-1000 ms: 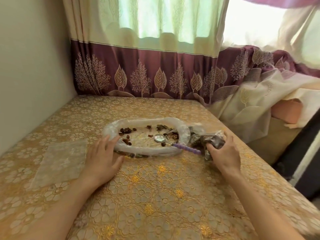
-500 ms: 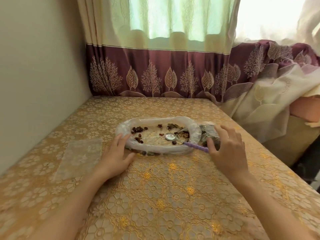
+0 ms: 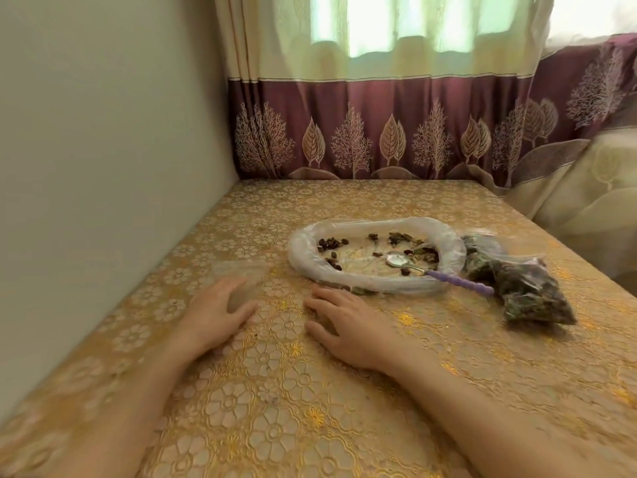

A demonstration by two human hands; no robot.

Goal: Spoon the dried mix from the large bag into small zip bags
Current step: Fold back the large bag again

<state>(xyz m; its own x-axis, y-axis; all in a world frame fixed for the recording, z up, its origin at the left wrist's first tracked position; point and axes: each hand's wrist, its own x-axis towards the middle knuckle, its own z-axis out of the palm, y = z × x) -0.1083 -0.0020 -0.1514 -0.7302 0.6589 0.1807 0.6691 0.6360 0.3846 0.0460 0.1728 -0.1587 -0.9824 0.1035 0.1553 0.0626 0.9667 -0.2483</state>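
- Left hand (image 3: 215, 313): fingers straight and slightly spread, palm down, lying on an empty clear small zip bag (image 3: 238, 276) that is flat on the table (image 3: 275, 426). The bag is blurred; its edges are hard to trace.
- Right hand (image 3: 348, 326): palm down on the tablecloth, fingers loosely extended, holding nothing. Its fingertips are just short of the near rim of the large bag (image 3: 374, 257).
- Large bag: clear plastic, rim rolled down into a shallow oval. Only scattered remnants of dried mix (image 3: 332, 243) lie inside, mostly along the far and right side.
- Spoon (image 3: 431, 269): metal bowl resting inside the large bag, purple handle crossing the rim toward the right.
- Filled zip bags (image 3: 517, 288): dark contents, lying just right of the large bag, touching the spoon handle's end. Exact count cannot be told.
- Surroundings: wall on the left, maroon-bordered curtain (image 3: 379, 132) behind the table.
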